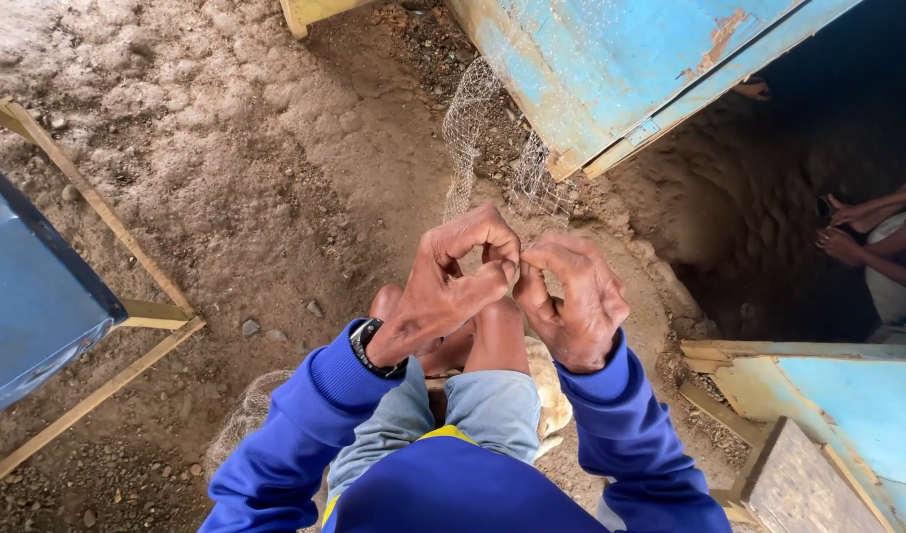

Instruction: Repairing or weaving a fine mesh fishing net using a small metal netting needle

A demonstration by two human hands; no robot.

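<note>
Your left hand (443,291) and right hand (569,301) meet at the centre of the frame above your bare knees, fingertips pinched narrow on the fine net (473,128), though the strand between them is too thin to make out. The net runs from your hands up to the blue boat (611,69) at upper centre, over sandy ground (226,178). At the right edge, another person's hands (848,232) show in the shade.
</note>
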